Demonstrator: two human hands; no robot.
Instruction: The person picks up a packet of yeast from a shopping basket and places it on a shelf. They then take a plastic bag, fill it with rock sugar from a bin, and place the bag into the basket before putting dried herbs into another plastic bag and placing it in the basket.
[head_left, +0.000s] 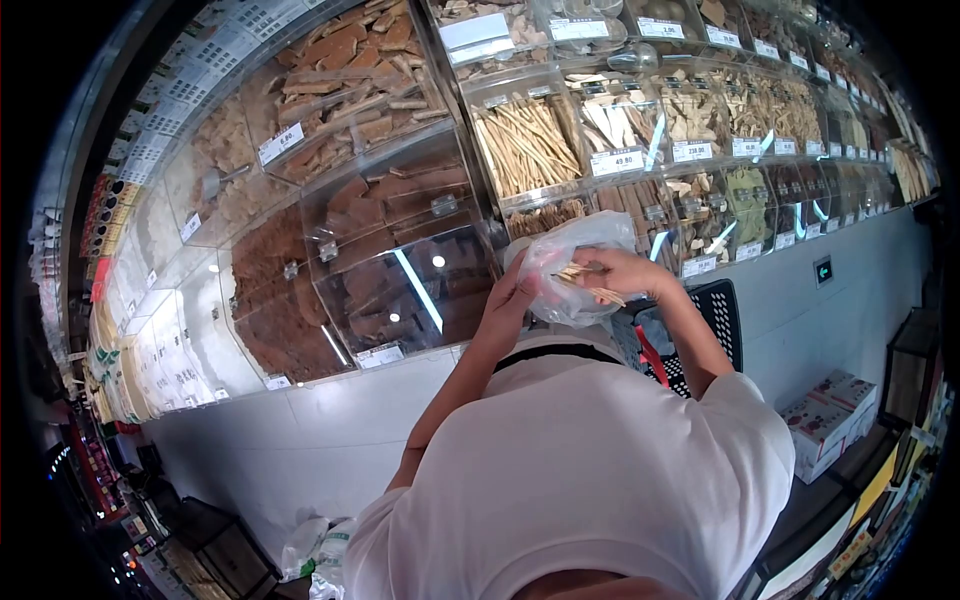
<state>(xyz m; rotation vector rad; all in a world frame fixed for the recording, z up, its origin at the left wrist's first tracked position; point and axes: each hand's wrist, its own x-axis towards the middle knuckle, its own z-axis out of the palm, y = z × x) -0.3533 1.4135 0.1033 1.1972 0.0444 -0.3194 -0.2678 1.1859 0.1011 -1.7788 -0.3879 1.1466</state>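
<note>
A clear plastic bag (570, 243) is in front of my waist, its mouth spread open. My left hand (513, 288) grips the bag's left edge. In my right hand (618, 270), at the bag's right side, is a small bunch of thin, pale dried sticks (605, 292), held between the fingers and overlapping the bag. Just beyond the bag, a clear bin holds long pale sticks (525, 148) of a similar look. Below that bin, short brown sticks (545, 218) fill another compartment, partly covered by the bag.
Clear bins with price tags line the counter; several hold sliced dried goods (690, 112). On the left are large bins of brown slabs (400, 240) and a metal scoop (222, 180). A black shopping basket (718, 318) with a red handle (651, 357) is at my right. Cartons (830, 420) stand farther right.
</note>
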